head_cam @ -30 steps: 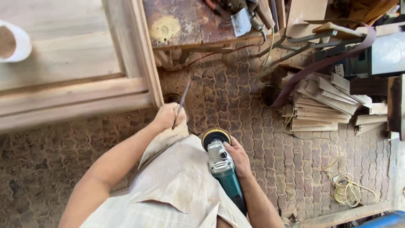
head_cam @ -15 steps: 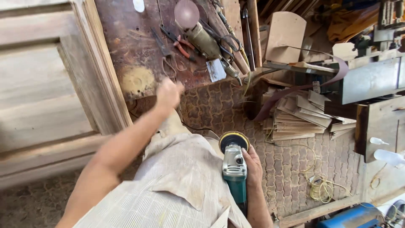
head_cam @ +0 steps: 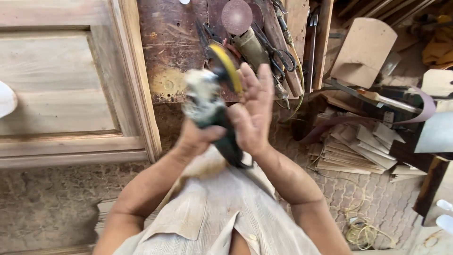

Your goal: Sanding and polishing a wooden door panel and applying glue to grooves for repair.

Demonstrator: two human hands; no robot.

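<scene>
A green and grey angle grinder (head_cam: 207,108) with a yellow-rimmed disc (head_cam: 227,66) is raised in front of me, blurred by motion. My left hand (head_cam: 196,134) grips its body from below. My right hand (head_cam: 252,111) is beside the disc with its fingers spread, the palm close to or touching the grinder's head. Just beyond the hands lies a dark, stained workbench top (head_cam: 174,42) with pliers, scissors (head_cam: 278,54) and a second grinder with a round brown sanding disc (head_cam: 237,16).
A large pale wooden door panel (head_cam: 71,85) lies at the left. A stack of thin wood offcuts (head_cam: 358,151) and a curved dark strip sit at the right. Yellow cord (head_cam: 361,231) lies on the paved floor at lower right.
The grinder was low in my right hand with my left hand reaching toward the bench. Now the grinder is lifted, my left hand holds it and my right hand has opened beside the disc.
</scene>
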